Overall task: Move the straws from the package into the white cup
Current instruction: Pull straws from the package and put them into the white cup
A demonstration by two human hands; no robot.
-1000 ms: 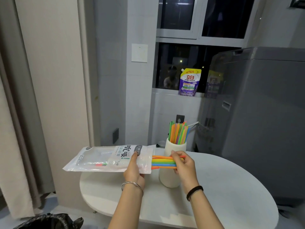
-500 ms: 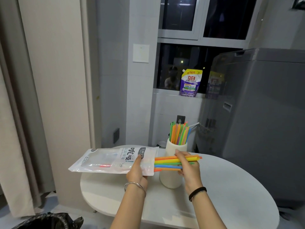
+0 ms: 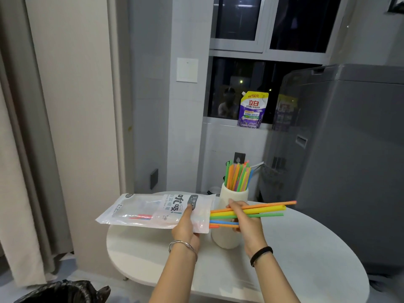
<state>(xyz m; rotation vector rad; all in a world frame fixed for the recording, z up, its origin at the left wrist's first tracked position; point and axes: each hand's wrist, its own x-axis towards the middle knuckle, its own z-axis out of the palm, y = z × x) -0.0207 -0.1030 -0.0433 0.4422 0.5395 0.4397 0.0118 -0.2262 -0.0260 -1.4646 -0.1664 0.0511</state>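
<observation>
Straws (image 3: 269, 209) in orange, yellow, green and blue lie sideways in the air above a round white table (image 3: 306, 248), their left ends at the open mouth of a clear plastic package (image 3: 153, 212). At the far left a beige curtain (image 3: 26, 149) hangs, with a black bin bag (image 3: 61, 291) on the floor below it. Next comes the package, held level. A few leftover straws (image 3: 141, 216), red and blue, show inside it. The left hand (image 3: 185, 226) grips its right-hand end, thumb on top, with a silver bracelet (image 3: 182, 244) on the wrist. Just to the right, the right hand (image 3: 247, 224) holds the bundle, fingers curled around it, with a black band (image 3: 261, 253) on the wrist. The longest straws reach past this hand to the right. Behind both hands a white cup (image 3: 231, 196) stands on the table, holding many upright straws (image 3: 237, 176). A purple pouch (image 3: 252, 110) sits on the window ledge behind. A tall grey appliance (image 3: 349, 160) fills the far right.
</observation>
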